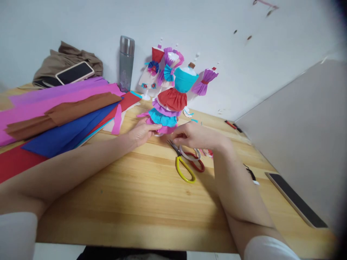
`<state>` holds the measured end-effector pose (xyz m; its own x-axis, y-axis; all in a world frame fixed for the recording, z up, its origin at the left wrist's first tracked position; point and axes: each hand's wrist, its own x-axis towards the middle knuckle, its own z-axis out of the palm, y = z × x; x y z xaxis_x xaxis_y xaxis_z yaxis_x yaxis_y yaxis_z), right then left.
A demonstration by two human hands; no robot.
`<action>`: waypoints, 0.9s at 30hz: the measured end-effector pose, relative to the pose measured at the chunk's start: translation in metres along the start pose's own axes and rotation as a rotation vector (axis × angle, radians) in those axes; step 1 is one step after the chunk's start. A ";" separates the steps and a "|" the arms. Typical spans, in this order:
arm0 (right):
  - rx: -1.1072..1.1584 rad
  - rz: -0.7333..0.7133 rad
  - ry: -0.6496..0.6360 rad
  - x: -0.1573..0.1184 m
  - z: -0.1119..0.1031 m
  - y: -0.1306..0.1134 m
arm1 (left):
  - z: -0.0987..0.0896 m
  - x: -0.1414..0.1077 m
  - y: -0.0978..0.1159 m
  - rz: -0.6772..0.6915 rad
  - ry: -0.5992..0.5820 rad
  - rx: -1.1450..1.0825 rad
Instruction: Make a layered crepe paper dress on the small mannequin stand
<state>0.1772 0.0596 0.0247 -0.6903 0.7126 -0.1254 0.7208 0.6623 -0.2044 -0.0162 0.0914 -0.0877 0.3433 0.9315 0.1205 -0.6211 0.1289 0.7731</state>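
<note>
A small dress-form doll wears a tiered crepe-paper dress (173,104) with a turquoise top and red, purple, turquoise and pink ruffles. My left hand (144,130) grips its lower left hem, the thumb lying over the bottom ruffles. My right hand (189,135) hovers just right of the hem with fingers curled together; whatever they may hold is hidden. Right below that hand lies a pair of scissors with a yellow handle (185,173). A whitish ring, perhaps a tape roll (195,156), and a red handle (200,167) overlap beside them.
Fanned crepe-paper sheets (78,126) cover the left side. A grey bottle (127,65) and other dressed forms (204,82) stand by the wall. A phone (75,73) rests on brown cloth (65,59). A dark flat device (295,198) lies at right, with a red pen (230,125) farther back.
</note>
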 end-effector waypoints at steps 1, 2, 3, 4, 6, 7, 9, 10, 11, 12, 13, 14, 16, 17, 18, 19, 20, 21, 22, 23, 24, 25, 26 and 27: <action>0.005 -0.009 -0.005 0.000 0.000 0.000 | 0.000 0.000 0.000 0.009 0.000 0.001; 0.008 -0.013 -0.008 0.000 -0.001 0.000 | -0.001 0.000 0.000 0.018 -0.001 -0.001; 0.006 -0.008 -0.008 0.000 -0.001 0.000 | -0.001 0.001 0.001 0.023 -0.005 -0.005; 0.000 0.003 -0.008 -0.001 -0.002 0.001 | -0.001 0.001 0.001 0.025 -0.010 -0.011; -0.019 0.041 0.010 -0.002 -0.005 0.003 | 0.000 0.000 0.001 0.019 -0.026 -0.021; -0.025 0.060 0.033 -0.002 -0.006 0.004 | 0.001 -0.001 0.002 0.008 -0.037 -0.020; -0.004 0.074 0.109 -0.002 -0.007 0.007 | 0.002 -0.002 0.002 -0.020 -0.055 -0.001; 0.027 0.062 0.164 -0.002 -0.007 0.009 | 0.002 -0.003 0.002 -0.031 -0.055 0.011; 0.063 0.039 0.224 -0.001 -0.006 0.011 | 0.002 -0.004 0.003 -0.038 -0.052 0.022; 0.091 0.006 0.283 0.000 -0.004 0.012 | 0.002 -0.003 0.003 -0.039 -0.047 0.029; 0.101 -0.032 0.337 0.002 -0.002 0.014 | 0.002 -0.003 0.003 -0.035 -0.041 0.030; 0.086 -0.065 0.378 0.005 0.001 0.015 | 0.001 -0.002 0.003 -0.027 -0.036 0.028; -0.020 -0.089 0.423 0.011 0.009 0.016 | 0.001 -0.001 0.002 -0.011 -0.028 0.020; -0.101 -0.074 0.436 0.015 0.014 0.016 | 0.000 0.000 0.002 -0.006 -0.022 0.015; -0.186 -0.046 0.448 0.018 0.019 0.017 | 0.000 0.001 0.002 -0.001 -0.012 0.008; -0.269 -0.013 0.461 0.022 0.024 0.017 | 0.000 0.002 0.002 0.005 0.001 -0.001; -0.342 0.015 0.479 0.025 0.029 0.017 | 0.000 0.003 0.002 0.010 0.013 -0.010; -0.401 0.031 0.501 0.028 0.034 0.018 | 0.000 0.003 0.002 0.014 0.023 -0.017; -0.444 0.030 0.525 0.031 0.038 0.019 | 0.000 0.004 0.002 0.020 0.032 -0.022; -0.473 0.015 0.555 0.033 0.043 0.020 | 0.000 0.005 0.001 0.026 0.038 -0.025; -0.493 -0.010 0.591 0.035 0.047 0.022 | 0.000 0.006 0.001 0.036 0.042 -0.028; -0.510 -0.040 0.637 0.036 0.050 0.024 | 0.000 0.006 0.001 0.043 0.042 -0.031; -0.526 -0.074 0.690 0.037 0.054 0.025 | 0.000 0.007 0.002 0.048 0.042 -0.039; -0.543 -0.110 0.743 0.037 0.056 0.027 | 0.000 0.008 0.002 0.050 0.040 -0.049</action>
<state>0.1674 0.0913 -0.0404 -0.6746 0.4801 0.5608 0.7134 0.6192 0.3280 -0.0144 0.0987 -0.0852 0.2832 0.9499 0.1322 -0.6711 0.0978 0.7349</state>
